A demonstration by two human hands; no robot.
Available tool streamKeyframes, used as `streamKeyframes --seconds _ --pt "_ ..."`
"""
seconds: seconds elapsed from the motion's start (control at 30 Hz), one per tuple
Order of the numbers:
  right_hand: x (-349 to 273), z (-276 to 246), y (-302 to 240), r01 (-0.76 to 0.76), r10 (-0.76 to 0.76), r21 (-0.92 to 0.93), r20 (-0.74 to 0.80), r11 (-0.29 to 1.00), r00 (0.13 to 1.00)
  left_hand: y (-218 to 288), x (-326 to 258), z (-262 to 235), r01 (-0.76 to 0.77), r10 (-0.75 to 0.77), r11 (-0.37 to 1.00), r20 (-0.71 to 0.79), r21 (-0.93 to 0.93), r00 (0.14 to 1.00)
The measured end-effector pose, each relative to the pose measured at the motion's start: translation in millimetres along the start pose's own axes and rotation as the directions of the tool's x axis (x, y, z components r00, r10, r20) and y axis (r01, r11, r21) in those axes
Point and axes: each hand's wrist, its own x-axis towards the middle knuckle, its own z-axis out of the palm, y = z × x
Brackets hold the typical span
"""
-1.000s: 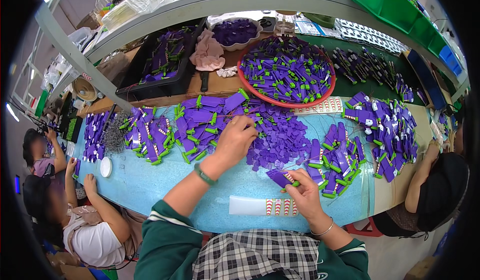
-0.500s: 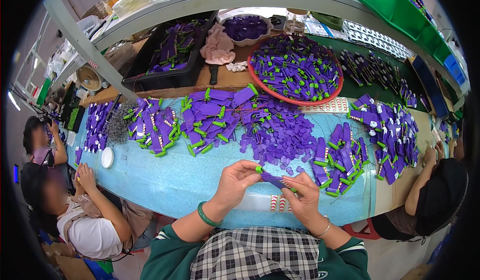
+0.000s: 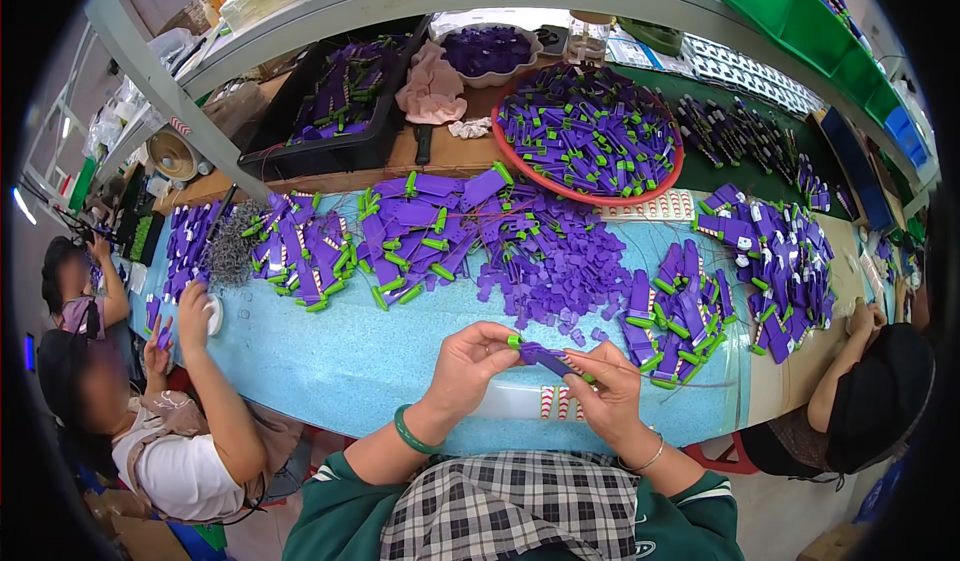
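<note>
Between my two hands, over the near edge of the table, is a flat purple plastic piece with green ends (image 3: 544,358). My left hand (image 3: 466,369) pinches its left green end between thumb and fingers. The fingers of my right hand (image 3: 606,389) close on its other end, where a red-and-white striped patch shows. A thin wire stretches rightward from my right hand. Beyond my hands lies a heap of small loose purple pieces (image 3: 555,271). A strip of red-and-white stickers (image 3: 547,402) lies on the table between my wrists.
Piles of purple-and-green pieces (image 3: 420,226) cover the blue table (image 3: 330,356), with another pile (image 3: 680,311) at right. Behind stand a red basket (image 3: 683,166), a black tray (image 3: 300,166) and a white bowl (image 3: 492,79). A shelf post (image 3: 165,91) rises at left. Co-workers sit on both sides.
The wire by my right hand now stretches out to the right. My hands stay nearly in place on the purple piece. The co-worker at left has reached a hand toward the white lid.
</note>
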Motion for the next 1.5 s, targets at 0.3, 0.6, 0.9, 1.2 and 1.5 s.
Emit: streamKeyframes --seconds 0.3,0.6,0.9,1.2,1.5 --pt "3.3 -4.9 -3.2 0.105 -0.094 -0.192 0.067 0.976 0.993 5.6 -1.0 3.4 -0.061 0.055 0.984 0.044 0.166 0.998" --pt "1.0 -21.3 1.2 -0.205 0.266 -0.177 0.473 0.963 0.84 0.7 -18.7 9.2 0.268 -0.363 0.845 0.129 0.463 0.923" --pt "8.7 -20.1 -6.3 -0.113 0.044 0.088 0.561 0.99 0.827 13.0 -18.0 11.2 0.125 -0.251 0.903 0.268 0.412 0.93" --pt "32.0 -25.3 -11.4 0.324 -0.225 -0.172 0.431 0.93 0.874 47.6 -11.7 14.9 -0.082 -0.267 0.685 0.354 0.724 0.896" --pt "43.5 -44.9 23.8 0.473 -0.019 -0.814 0.496 0.338 0.868 65.7 -2.9 -8.1 -0.277 0.321 0.934 -0.192 0.224 0.927"
